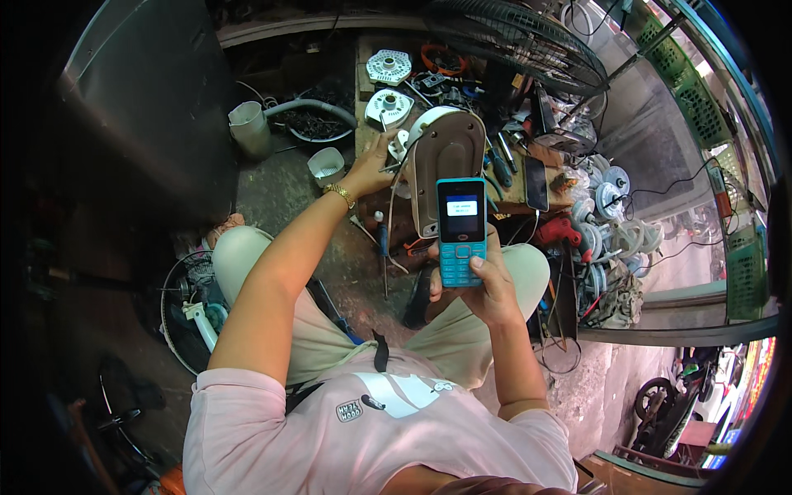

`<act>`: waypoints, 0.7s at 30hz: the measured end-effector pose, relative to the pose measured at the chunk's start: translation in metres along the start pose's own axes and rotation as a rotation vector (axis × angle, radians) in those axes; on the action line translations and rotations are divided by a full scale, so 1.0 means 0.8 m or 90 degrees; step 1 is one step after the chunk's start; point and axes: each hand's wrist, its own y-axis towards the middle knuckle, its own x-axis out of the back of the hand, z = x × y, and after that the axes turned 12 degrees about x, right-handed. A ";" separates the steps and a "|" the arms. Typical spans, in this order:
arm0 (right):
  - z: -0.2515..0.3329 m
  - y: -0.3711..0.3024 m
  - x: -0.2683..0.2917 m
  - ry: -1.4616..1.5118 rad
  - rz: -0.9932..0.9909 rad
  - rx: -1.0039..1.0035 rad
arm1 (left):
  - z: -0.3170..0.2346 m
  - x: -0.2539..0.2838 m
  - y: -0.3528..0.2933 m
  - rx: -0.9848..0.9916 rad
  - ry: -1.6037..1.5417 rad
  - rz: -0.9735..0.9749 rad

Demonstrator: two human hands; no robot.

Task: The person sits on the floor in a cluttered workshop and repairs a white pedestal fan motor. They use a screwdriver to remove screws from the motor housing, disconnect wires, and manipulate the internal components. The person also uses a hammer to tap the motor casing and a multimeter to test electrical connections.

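Blue phone (460, 239) shows a white text box (462, 209).

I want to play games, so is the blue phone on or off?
On: the blue phone has a lit screen, glowing white in its upper part.

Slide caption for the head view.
Right hand holding a blue rectangular keypad phone, left hand beside a rounded brown-and-white plastic casing.

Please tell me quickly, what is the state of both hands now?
Left hand: at the small white part; whether closed on it cannot be told.
Right hand: closed, holding the blue keypad phone.
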 end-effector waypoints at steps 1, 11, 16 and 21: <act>0.004 0.001 -0.001 -0.007 -0.006 0.005 | -0.003 0.000 -0.001 -0.009 -0.007 -0.003; -0.001 0.007 0.023 -0.014 -0.095 0.044 | 0.034 -0.014 0.015 -0.095 0.017 -0.030; 0.001 0.010 0.026 -0.007 -0.118 0.050 | 0.052 -0.018 0.020 -0.100 0.025 -0.015; 0.013 0.005 0.049 -0.045 -0.191 0.067 | 0.048 -0.020 0.021 -0.098 -0.005 -0.015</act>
